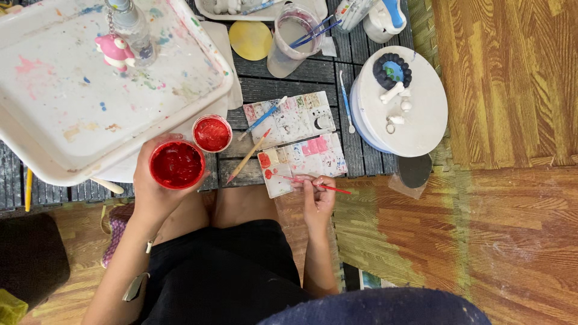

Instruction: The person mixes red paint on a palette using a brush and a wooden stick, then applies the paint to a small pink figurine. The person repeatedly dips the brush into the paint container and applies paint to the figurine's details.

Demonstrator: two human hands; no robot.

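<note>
Loading paint: my left hand grips the open red paint jar at the table's near edge, right hand pinches the red brush, tip on the palette; next, probably a steady dip.

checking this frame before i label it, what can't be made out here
Head view only:
- Brush bristles: too small to tell if loaded.
- Left hand palm and grip: hidden behind the red paint pot.
- Bottle top: cut off by the upper edge.
- Cup contents: blurred, murky.
- Tray underside and floor beneath: hidden by the tray.
</note>
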